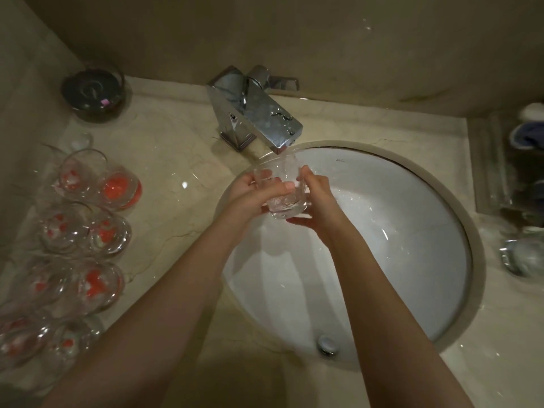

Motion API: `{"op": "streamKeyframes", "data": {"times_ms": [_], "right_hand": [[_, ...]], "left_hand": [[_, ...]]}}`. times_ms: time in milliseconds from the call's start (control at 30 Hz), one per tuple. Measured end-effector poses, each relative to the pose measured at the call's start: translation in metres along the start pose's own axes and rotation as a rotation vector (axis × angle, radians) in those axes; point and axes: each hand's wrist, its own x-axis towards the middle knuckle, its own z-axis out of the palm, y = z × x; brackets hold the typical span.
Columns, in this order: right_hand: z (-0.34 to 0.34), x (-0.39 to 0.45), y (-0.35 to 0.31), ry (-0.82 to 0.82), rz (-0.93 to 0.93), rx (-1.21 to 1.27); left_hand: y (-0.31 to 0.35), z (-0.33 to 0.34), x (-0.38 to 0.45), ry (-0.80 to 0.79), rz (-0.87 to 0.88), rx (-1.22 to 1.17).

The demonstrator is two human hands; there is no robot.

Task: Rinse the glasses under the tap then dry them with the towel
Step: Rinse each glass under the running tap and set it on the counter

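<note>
A clear glass tumbler [287,206] is held over the white sink basin [397,231], just below the spout of the chrome tap [259,119]. Water runs from the spout into the glass. My left hand [253,192] grips the glass from the left, thumb across its front. My right hand [315,201] grips it from the right and underneath. Several more clear glasses [76,231] with red marks stand on the counter at the left. No towel is in view.
A dark round lidded container [94,92] stands at the back left of the beige marble counter [176,160]. Toiletries and a clear holder [518,178] crowd the right edge. The drain stopper [326,344] sits at the basin's near side.
</note>
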Motion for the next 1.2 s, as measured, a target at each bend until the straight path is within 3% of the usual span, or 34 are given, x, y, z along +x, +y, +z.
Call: {"op": "streamKeyframes", "data": {"times_ms": [167, 367, 733, 1033, 1200], "right_hand": [[0.004, -0.004, -0.032, 0.121, -0.255, -0.018], [0.031, -0.003, -0.089, 0.082, -0.447, -0.098], [0.049, -0.003, -0.089, 0.137, -0.492, -0.217], [0.032, -0.016, -0.082, 0.068, -0.482, -0.257], [0.005, -0.037, -0.042, 0.115, -0.289, 0.004]], "left_hand": [[0.005, 0.001, 0.000, 0.003, -0.012, -0.021], [0.010, 0.004, -0.007, -0.015, -0.012, -0.008], [0.005, -0.004, -0.015, 0.000, -0.021, 0.028], [0.007, -0.001, -0.023, -0.005, -0.056, -0.008], [0.006, -0.002, -0.030, -0.056, -0.079, -0.022]]}}
